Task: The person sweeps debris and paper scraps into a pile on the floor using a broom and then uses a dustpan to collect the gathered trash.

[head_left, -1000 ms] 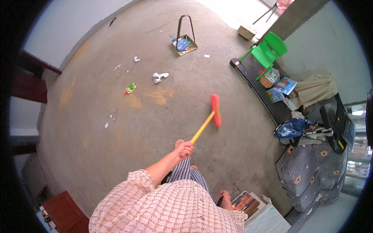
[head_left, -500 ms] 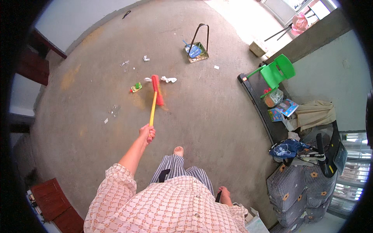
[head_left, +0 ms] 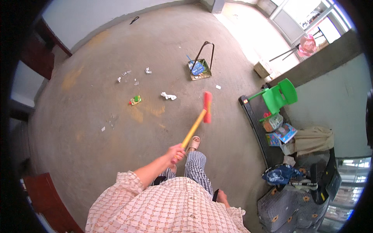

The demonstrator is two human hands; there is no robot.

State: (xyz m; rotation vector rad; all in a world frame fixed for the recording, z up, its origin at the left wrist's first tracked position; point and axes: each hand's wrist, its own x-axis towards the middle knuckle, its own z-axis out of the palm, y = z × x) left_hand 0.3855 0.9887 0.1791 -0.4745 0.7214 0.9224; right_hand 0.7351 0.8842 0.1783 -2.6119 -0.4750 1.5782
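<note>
My left hand (head_left: 175, 152) is closed round the lower end of a broom with a yellow handle (head_left: 193, 130) and a red head (head_left: 208, 108). The head is just ahead of my right foot (head_left: 193, 143), slightly blurred. My right hand (head_left: 222, 197) hangs low by my right side, beside a dark strap-like piece (head_left: 216, 195); its fingers are mostly hidden. Left of the broom lie a crumpled white tissue (head_left: 168, 96) and a green-and-white packet with a red cap (head_left: 135, 100). A dustpan (head_left: 201, 76) with a tall dark handle stands farther ahead, holding a blue item (head_left: 197, 68) and scraps.
More white scraps (head_left: 148, 70) and a small white card (head_left: 218, 87) lie on the concrete floor. On the right, a treadmill (head_left: 254, 130) bears a green chair (head_left: 278, 97), books (head_left: 286, 133) and cloth (head_left: 314, 139). A patterned grey sofa (head_left: 278, 207) is nearer. A block (head_left: 262, 69) sits by the doorway.
My left hand has swung the broom to the right, away from the tissue and packet. My right foot has come forward, and the view has shifted. A white scrap now lies farther left.
</note>
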